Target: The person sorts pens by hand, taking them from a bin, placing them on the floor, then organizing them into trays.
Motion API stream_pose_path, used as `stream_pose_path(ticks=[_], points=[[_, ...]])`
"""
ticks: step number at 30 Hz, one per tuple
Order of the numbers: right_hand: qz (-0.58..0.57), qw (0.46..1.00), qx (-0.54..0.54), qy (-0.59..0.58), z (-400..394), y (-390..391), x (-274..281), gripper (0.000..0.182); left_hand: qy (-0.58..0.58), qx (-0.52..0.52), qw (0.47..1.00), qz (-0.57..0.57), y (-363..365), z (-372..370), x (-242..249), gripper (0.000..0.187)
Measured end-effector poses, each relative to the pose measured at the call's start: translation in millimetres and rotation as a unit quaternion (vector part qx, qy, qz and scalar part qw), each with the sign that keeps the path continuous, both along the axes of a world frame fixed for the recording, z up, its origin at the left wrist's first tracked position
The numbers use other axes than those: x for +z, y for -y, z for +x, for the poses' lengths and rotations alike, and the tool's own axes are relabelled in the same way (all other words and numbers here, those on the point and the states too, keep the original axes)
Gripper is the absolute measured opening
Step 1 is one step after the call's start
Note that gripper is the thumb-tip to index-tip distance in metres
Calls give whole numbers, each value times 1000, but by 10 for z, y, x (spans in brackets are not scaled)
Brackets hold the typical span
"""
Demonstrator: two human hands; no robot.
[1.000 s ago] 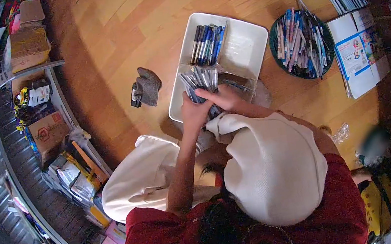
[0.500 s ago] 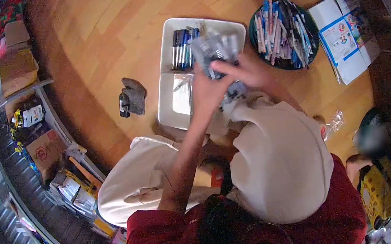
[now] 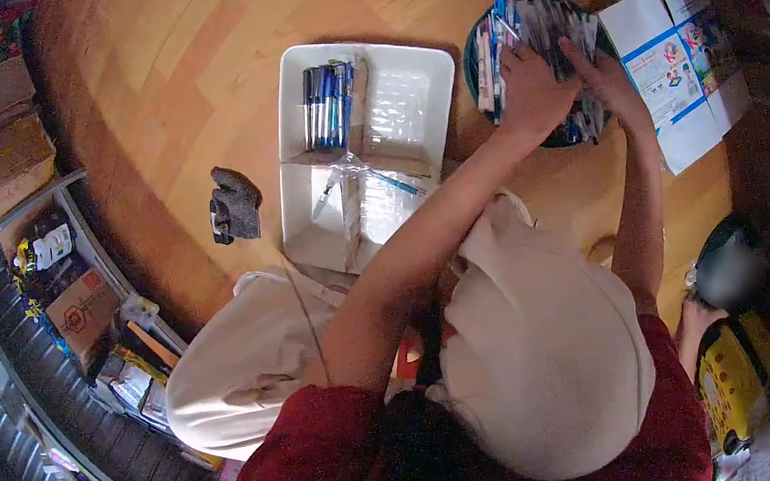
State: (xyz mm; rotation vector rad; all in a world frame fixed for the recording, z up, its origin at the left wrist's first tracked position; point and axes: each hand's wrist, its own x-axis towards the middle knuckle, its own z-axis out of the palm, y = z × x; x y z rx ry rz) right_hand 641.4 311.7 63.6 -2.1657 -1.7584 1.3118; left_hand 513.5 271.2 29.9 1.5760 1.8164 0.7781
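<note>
Fisheye view with strong barrel distortion: the shelf [image 3: 49,321] bows along the left margin, and the corners fall to black vignette. Warm, even light brightens the wooden floor [image 3: 184,91], dimming toward the shelf. The white tray [image 3: 306,242] is sharp with mild glare; a region right of it is blurred.

Bare floor [image 3: 213,87] left of tray [image 3: 306,242]; booklets [image 3: 679,77] crowd right.

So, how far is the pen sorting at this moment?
Done: a row of pens lies in the white tray. In hand: left hand and right hand hold a bundle over the round dish. Left: the tray's other compartments are nearly bare.
</note>
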Motion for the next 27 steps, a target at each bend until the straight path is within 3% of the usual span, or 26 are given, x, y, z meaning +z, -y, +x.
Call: stream_pose_path(ticks=[2,6,8,11,14,17,23,27], points=[[17,996,7,88,-43,27,-13,79,-14,16,1000,-6,53,14,-37,84],[57,992,29,112,-88,131,-39,87,31,20,997,-61,116,-31,191,88],[26,995,-9,93,-168,151,38,84,7,29,1000,-9,151,-25,119,89],[79,994,-37,60,-146,249,-118,79,-24,37,997,59,174,-48,38,90],[299,949,-83,49,-191,408,-316,72,-63,22,993,101,180,-109,30,88],[320,941,-109,-21,-157,457,-409,70,-94,-1,991,95,177,-143,42,81],[308,948,-70,45,-52,488,-538,62,-99,1,994,37,113,-64,18,65],[340,933,-100,-57,-74,447,-588,61,-151,2,988,42,117,15,3,64]])
